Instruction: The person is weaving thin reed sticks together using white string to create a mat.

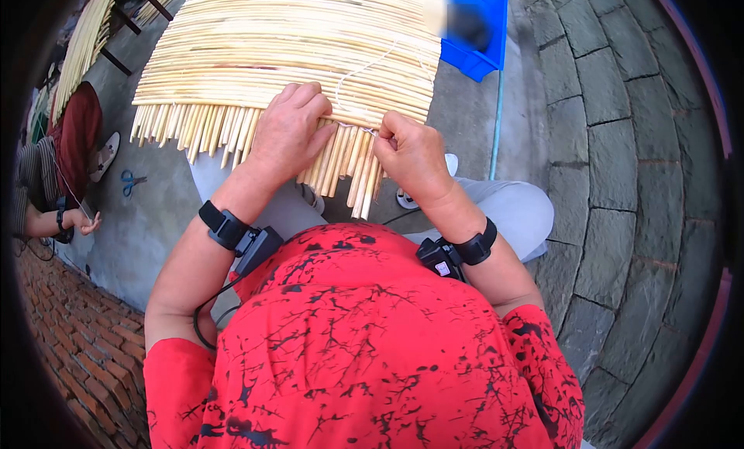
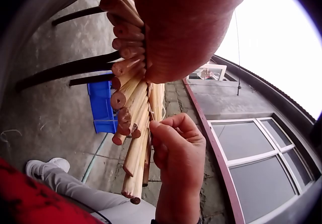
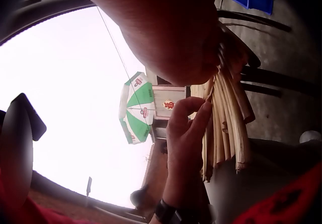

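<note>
A mat of pale, reed-like stalks (image 1: 294, 38) stretches out before me, with a row of cut stalk ends (image 1: 213, 127) hanging along its near side. My left hand (image 1: 291, 131) lies over this near edge and pinches it between thumb and fingers, as the right wrist view also shows. Close to its right, my right hand (image 1: 415, 154) has curled fingers and pinches a thin white string (image 1: 359, 127) at the edge, above the stalk ends (image 2: 133, 148). A loose loop of string (image 1: 364, 67) lies across the mat. The right hand's palm side is hidden in the head view.
A blue plastic bin (image 1: 474, 61) stands beyond the mat at the right. Blue-handled scissors (image 1: 130, 183) lie on the concrete floor to the left, near another seated person's hand (image 1: 83, 221). Dark frame legs (image 2: 75, 70) show under the mat. Stone paving (image 1: 604, 185) runs along the right.
</note>
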`<state>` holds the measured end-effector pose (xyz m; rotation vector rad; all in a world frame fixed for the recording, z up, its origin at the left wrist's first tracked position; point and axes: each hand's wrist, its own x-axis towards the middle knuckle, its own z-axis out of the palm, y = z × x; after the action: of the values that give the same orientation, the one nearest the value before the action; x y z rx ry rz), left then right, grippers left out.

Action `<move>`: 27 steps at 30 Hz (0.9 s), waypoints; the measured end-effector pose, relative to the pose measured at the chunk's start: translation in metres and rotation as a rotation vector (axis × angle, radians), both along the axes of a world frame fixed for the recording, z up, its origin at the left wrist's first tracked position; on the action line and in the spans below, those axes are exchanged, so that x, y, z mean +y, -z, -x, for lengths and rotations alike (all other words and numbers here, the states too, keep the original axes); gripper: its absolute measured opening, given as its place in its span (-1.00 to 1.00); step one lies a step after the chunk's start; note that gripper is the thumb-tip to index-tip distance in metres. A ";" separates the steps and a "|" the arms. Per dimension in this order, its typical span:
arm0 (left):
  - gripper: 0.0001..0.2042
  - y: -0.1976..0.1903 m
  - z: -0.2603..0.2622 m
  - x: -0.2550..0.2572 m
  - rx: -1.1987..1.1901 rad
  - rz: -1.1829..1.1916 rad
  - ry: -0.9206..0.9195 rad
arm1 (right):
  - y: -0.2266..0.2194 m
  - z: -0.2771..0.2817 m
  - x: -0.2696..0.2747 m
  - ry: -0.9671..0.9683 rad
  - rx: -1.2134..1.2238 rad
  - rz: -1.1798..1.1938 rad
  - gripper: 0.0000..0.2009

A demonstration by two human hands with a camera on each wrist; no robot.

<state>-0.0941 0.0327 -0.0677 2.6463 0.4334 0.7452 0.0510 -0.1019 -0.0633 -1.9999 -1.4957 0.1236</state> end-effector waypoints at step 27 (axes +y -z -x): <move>-0.85 -0.004 -0.019 -0.009 -0.010 -0.151 0.047 | -0.011 -0.017 -0.021 -0.072 0.121 -0.002 -0.93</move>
<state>-0.0754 0.0237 -0.0638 2.7803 0.3231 0.8052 0.0680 -0.1231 -0.0524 -1.9027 -1.4901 0.2680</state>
